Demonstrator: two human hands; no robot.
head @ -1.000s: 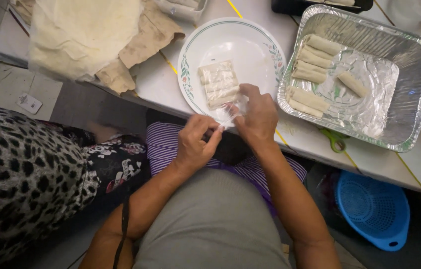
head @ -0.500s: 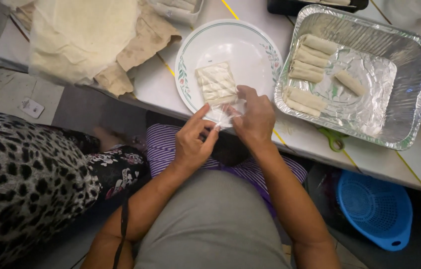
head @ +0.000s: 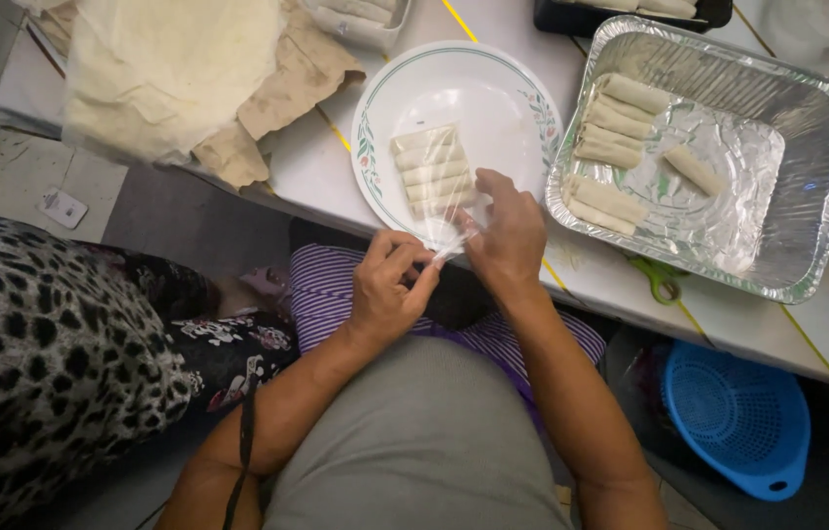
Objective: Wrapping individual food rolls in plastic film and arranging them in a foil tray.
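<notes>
White tabletop (head: pixel 336 167) with thin yellow lines runs across the far side of the scene, above a grey floor. On it sits a white plate (head: pixel 493 93) with a green floral rim, and on the plate lies a clear plastic bag (head: pixel 434 177) packed with a row of pale spring rolls. The left hand (head: pixel 387 287) pinches the bag's near open end between thumb and fingers, just off the table edge. The right hand (head: pixel 508 236) grips the same end from the right, fingers bent over the plastic. Compared with a second ago, the left hand sits slightly lower and its fingers have closed tighter on the twisted plastic; the bag has barely shifted. Right of the plate, a foil tray (head: pixel 807 196) holds loose spring rolls (head: pixel 616 123). A blue colander (head: pixel 733 417) rests on the floor at near right, and a stack of pale wrappers (head: pixel 159 69) lies far left.
</notes>
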